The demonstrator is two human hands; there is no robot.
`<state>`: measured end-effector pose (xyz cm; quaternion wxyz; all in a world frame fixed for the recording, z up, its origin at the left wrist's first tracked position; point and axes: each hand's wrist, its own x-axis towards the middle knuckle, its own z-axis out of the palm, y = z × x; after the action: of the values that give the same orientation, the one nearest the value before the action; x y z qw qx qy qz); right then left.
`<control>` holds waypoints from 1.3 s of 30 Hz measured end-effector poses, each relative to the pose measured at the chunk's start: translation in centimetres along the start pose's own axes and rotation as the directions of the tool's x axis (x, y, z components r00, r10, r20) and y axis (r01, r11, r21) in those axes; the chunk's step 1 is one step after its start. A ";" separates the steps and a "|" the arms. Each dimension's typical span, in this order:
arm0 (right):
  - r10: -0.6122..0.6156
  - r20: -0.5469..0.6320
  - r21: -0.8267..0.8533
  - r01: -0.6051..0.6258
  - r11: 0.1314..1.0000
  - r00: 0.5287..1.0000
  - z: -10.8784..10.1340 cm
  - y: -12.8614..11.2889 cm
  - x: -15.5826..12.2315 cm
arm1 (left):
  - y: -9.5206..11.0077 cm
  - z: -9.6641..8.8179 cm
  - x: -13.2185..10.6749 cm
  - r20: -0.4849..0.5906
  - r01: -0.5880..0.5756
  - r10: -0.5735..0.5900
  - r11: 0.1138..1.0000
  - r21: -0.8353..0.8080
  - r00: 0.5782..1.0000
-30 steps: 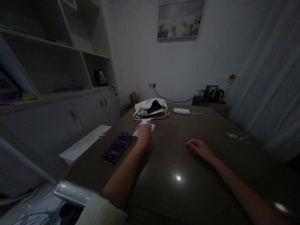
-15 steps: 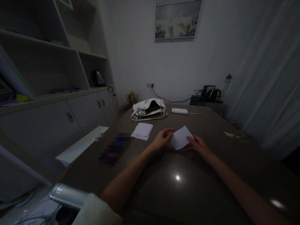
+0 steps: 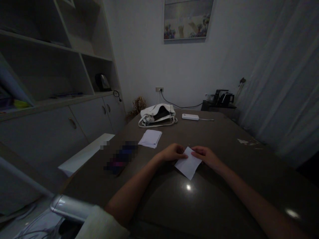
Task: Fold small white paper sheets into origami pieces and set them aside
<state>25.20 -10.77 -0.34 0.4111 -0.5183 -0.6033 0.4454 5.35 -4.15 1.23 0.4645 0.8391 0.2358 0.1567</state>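
Note:
Between my two hands is a small white sheet of paper [image 3: 188, 166], turned so that one corner points toward me. My left hand [image 3: 173, 153] pinches its upper left edge, thumb on top and fingers underneath. On the opposite side, my right hand [image 3: 204, 156] grips the upper right edge with its thumb on the face of the paper. The fingers beneath the sheet are mostly hidden. To the left of my left hand, a stack of white paper sheets [image 3: 150, 138] lies on the dark table [image 3: 169, 202].
A white handbag [image 3: 158, 115] lies open at the table's far side, beside a white power bank [image 3: 190, 117] with a short cable. Left of the paper stack is a pixelated dark object [image 3: 122, 157]. Paper scraps [image 3: 246, 142] lie at the right edge.
Both hands have come closer to me with the paper and drawn nearer each other. The sheet has turned, and its lower corner now hangs below my fingers.

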 end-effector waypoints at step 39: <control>-0.085 -0.081 0.004 0.086 0.996 0.993 0.4 1.1 0.2 | -1.8 -1.9 -0.4 0.039 0.151 -0.147 0.977 -0.150 0.988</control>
<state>25.05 -10.59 -1.49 0.4555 -0.5081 -0.6063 0.4083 3.67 -2.17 0.62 0.5411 0.7831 0.2787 0.1272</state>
